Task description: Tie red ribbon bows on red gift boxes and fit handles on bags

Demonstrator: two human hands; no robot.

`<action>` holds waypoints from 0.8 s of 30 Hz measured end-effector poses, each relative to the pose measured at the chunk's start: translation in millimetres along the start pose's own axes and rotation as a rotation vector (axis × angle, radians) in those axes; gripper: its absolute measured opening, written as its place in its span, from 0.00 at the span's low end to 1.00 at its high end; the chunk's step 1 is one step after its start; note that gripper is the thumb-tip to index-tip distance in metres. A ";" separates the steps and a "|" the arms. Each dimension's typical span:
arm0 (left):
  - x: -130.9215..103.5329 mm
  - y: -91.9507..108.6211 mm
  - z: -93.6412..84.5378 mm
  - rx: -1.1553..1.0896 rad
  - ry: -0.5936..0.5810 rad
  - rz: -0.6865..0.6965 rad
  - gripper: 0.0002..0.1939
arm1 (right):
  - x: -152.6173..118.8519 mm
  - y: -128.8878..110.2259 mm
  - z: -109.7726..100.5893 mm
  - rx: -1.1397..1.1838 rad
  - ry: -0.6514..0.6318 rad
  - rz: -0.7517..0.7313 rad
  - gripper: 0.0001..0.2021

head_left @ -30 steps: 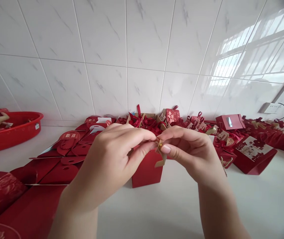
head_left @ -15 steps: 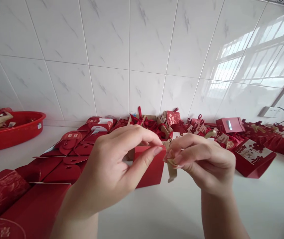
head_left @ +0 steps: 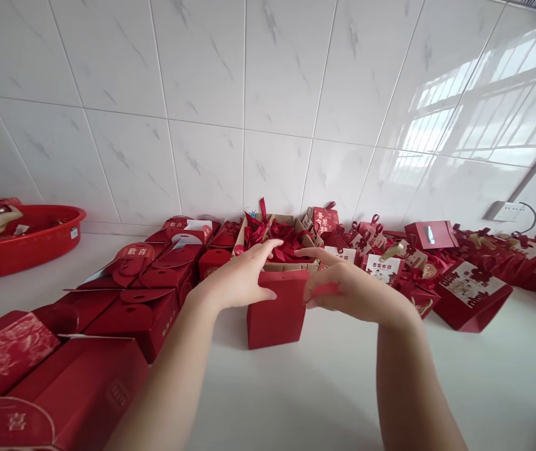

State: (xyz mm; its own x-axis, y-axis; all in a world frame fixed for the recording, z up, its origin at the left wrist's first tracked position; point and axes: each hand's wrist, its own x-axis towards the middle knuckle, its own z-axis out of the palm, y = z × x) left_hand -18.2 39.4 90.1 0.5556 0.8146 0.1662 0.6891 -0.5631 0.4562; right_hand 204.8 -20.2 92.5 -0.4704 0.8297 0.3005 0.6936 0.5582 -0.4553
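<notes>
A red paper gift box [head_left: 277, 313] stands upright on the white counter in front of me. My left hand [head_left: 242, 275] is open at its left top corner, fingers stretched over the rim and thumb apart in front of the face. On the box's right side, my right hand [head_left: 352, 285] has its fingers curled toward the thumb, close to the edge. A reddish patch shows inside that curl; whether it is something held I cannot make out. Behind the box is an open cardboard carton [head_left: 291, 267] with dark red ribbons [head_left: 291, 247], partly hidden by my hands.
Closed red boxes [head_left: 131, 319] fill the left side of the counter [head_left: 268, 401]. At far left sits a red plastic basin [head_left: 61, 241]. Ribboned boxes line the tiled wall [head_left: 277, 169] on the right, with a larger red box [head_left: 472, 297] in front and a power strip [head_left: 507, 211] behind.
My left hand has let go of the box's top edge and opened, moving back and left. The beige ribbon-like piece in my right hand no longer shows; that hand has moved slightly left and up.
</notes>
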 end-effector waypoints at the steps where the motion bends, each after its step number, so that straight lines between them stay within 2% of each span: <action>1: 1.5 0.7 2.2 -0.015 -0.015 0.000 0.45 | 4.5 1.7 2.9 0.019 -0.020 0.021 0.06; 3: 3.9 1.0 5.5 -0.023 -0.027 -0.018 0.47 | 12.6 5.2 8.0 0.039 -0.042 0.075 0.05; 7: 8.5 -4.3 9.5 -0.022 -0.006 -0.033 0.41 | 20.8 12.2 13.3 0.057 -0.073 0.125 0.04; 13: 15.3 -14.4 11.9 0.001 -0.036 -0.045 0.16 | 23.9 18.8 15.0 0.093 -0.107 0.130 0.05; 15: 16.7 -16.5 11.9 0.002 -0.046 -0.051 0.10 | 25.4 20.5 15.6 0.123 -0.116 0.131 0.04; 24: 17.3 -19.4 12.6 -0.029 -0.038 -0.043 0.09 | 30.8 39.8 21.7 0.250 -0.130 0.124 0.04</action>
State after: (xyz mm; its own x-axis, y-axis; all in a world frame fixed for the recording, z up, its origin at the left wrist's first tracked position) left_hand -16.1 62.6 73.1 0.5434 0.8319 0.1125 0.6994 -0.5227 0.4875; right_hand 206.0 27.5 65.5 -0.4671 0.8750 0.1273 0.6021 0.4202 -0.6789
